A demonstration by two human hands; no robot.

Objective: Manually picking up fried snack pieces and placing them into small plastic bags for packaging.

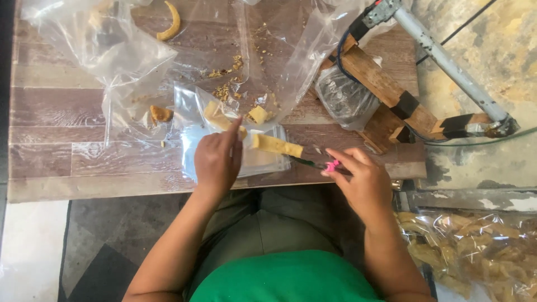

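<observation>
**Packing snack pieces at the plank table**

We look down on our own two hands at a low wood-plank table; our left hand rests on a small clear plastic bag lying flat near the front edge, its fingers loosely together and the forefinger stretched out to touch a pale yellow fried snack piece on the bag, gripping nothing; a longer rectangular yellow snack strip lies just beside that finger, partly over the bag; our right hand is pinched shut on a small pink-handled tool whose thin dark tip points toward the strip, and what kind of tool it is we cannot tell; loose crumbs are scattered behind the bag, larger crumpled clear plastic bags lie farther back, and a wooden-framed device with a metal arm stands at the right; a big bag of fried snacks sits on the floor by our right arm; we judge the risks small but real: the brittle strip could snap under a hard press, the slick bag could slide off the table edge, and the tool tip could pierce the plastic
</observation>
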